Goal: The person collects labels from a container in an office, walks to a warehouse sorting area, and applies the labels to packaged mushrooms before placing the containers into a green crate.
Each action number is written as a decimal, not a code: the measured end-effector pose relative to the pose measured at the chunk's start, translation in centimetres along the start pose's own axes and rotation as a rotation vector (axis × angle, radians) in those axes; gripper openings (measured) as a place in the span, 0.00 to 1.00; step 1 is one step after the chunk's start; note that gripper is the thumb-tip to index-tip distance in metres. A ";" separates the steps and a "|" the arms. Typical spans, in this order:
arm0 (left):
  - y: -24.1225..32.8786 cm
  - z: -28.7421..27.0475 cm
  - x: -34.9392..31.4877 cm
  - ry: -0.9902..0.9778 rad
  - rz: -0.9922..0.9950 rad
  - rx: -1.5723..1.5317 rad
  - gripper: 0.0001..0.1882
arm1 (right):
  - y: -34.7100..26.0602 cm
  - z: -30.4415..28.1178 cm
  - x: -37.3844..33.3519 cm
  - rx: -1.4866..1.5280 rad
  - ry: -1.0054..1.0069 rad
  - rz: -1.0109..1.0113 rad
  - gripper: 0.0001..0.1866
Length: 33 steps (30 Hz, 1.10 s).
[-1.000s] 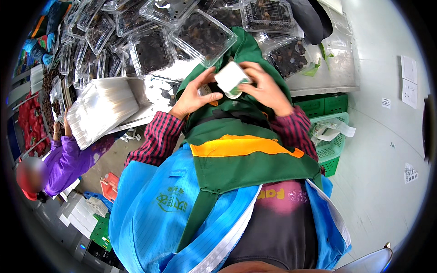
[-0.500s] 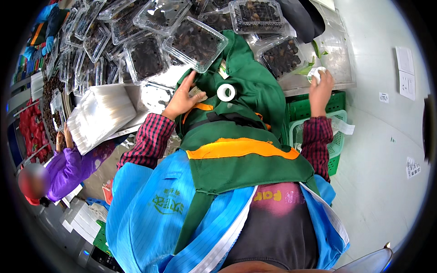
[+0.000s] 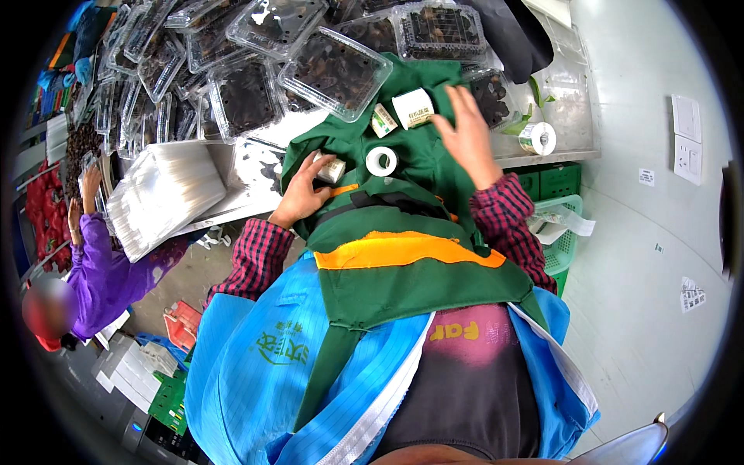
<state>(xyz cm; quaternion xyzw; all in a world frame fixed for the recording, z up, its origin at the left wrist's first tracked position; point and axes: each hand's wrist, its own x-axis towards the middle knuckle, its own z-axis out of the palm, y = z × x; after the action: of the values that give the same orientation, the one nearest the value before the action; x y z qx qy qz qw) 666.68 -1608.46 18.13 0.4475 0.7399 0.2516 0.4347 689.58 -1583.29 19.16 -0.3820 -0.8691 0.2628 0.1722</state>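
Note:
A green cloth garment [image 3: 430,159] lies spread over the table edge in front of me, with several rolls of white labels on it. My left hand [image 3: 304,192] is closed around a small label roll [image 3: 332,168] at the cloth's left side. My right hand [image 3: 470,138] is open, its fingers apart over the cloth, just right of a larger label roll [image 3: 413,108]. Between the hands lie a narrow label roll [image 3: 383,121] and a white roll with its hollow core facing up [image 3: 380,161]. Another label roll [image 3: 537,139] rests on the metal table at the right.
Clear plastic boxes of dark pieces [image 3: 335,74] are heaped across the table's far side. A stack of clear lids or trays [image 3: 167,194] stands at left, near a person in purple [image 3: 116,256]. Green baskets [image 3: 562,240] sit below the table's right edge, beside a pale wall.
My right hand has let go of the roll at the right and moved left over the cloth. My left hand has closed on the small roll. A larger roll now shows on the cloth.

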 end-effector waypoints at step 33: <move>0.6 7.1 9.4 0.052 0.170 0.445 0.19 | 5.0 -6.0 -19.5 0.067 0.684 0.618 0.20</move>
<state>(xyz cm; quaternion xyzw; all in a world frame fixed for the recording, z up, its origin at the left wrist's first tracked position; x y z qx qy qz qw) 671.01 -1599.98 11.15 0.5863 0.7478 0.1295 0.2833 708.10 -1593.19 19.13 -0.6820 -0.5990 0.1887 0.3749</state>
